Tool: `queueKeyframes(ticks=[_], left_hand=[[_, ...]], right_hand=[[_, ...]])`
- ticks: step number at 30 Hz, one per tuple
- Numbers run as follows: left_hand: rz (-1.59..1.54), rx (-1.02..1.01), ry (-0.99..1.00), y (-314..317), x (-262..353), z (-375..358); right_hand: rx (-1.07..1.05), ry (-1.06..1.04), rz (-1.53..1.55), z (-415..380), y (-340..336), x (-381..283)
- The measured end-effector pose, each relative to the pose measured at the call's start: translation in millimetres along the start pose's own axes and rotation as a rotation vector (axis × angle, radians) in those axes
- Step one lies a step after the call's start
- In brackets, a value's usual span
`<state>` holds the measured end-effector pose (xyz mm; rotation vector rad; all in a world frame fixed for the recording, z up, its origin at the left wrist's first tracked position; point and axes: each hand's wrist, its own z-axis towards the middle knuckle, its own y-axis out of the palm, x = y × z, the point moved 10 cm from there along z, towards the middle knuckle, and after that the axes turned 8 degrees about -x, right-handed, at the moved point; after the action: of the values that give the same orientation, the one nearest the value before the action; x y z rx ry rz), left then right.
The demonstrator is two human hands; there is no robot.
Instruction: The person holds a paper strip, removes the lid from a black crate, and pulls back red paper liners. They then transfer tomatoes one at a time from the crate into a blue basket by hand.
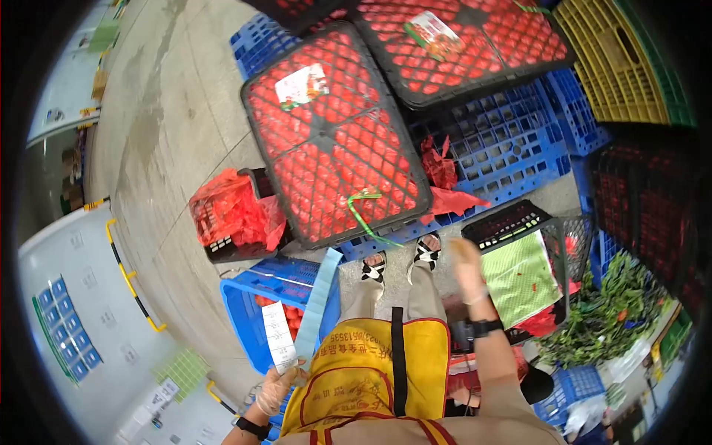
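Observation:
My left hand [277, 389], in a thin clear glove, pinches the lower end of a strip of white printed labels [278, 334]. A pale blue paper strip [319, 300] rises just beside it, its lower end close to the same fingers. Behind the strips stands a blue crate [241, 326] with round red produce [293, 317] inside. My right hand [467, 267] is out in front at the right, smeared by motion, near a black crate with a light green sheet [521, 278] on it. Its fingers do not show clearly.
Black lidded crates of red produce [337, 141] rest on blue pallets [504, 141] ahead. A small crate with red plastic bags [237, 211] sits left of them. Leafy green scraps [604, 311] lie at right, below stacked dark crates [645, 200]. Yellow crates [612, 59] stand at the upper right.

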<state>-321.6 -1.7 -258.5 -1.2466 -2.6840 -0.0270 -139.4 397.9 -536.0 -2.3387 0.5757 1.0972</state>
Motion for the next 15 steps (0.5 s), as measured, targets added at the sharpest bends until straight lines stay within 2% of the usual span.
queueKeyframes(ticks=[1, 3, 4, 6, 7, 8, 10, 11, 12, 14, 15], left_hand=[[-0.045, 0.0, 0.01, 1, -5, -9], [-0.125, 0.041, 0.037, -4, -17, -30], [-0.143, 0.047, 0.038, -6, -26, -39], [-0.174, 0.045, 0.032, -11, -46, -50], [-0.219, 0.062, 0.012, -17, -64, -54], [-0.239, 0.074, 0.017, -22, -71, -55], [-0.245, 0.098, 0.021, -30, -86, -60], [-0.201, 0.111, 0.048, -38, -100, -60], [-0.218, 0.119, 0.044, -45, -114, -60], [-0.234, 0.143, -0.002, -59, -141, -64], [-0.248, 0.142, -0.002, -63, -141, -67]], right_hand=[[-0.213, 0.075, 0.189, 7, 54, -24], [-0.407, 0.439, 0.612, -1, 141, -61], [-0.449, 0.424, 0.599, 7, 168, -72], [-0.344, 0.546, 1.165, 22, 226, -67], [-0.249, 0.532, 1.26, 29, 241, -70], [-0.271, 0.533, 1.247, 34, 260, -69], [0.081, 0.595, 1.258, 35, 267, -40], [0.111, 0.509, 1.258, 38, 264, -52], [0.087, 0.543, 1.224, 45, 269, -39], [0.01, 0.478, 1.44, 62, 283, -34], [0.043, 0.507, 1.426, 57, 279, -45]])
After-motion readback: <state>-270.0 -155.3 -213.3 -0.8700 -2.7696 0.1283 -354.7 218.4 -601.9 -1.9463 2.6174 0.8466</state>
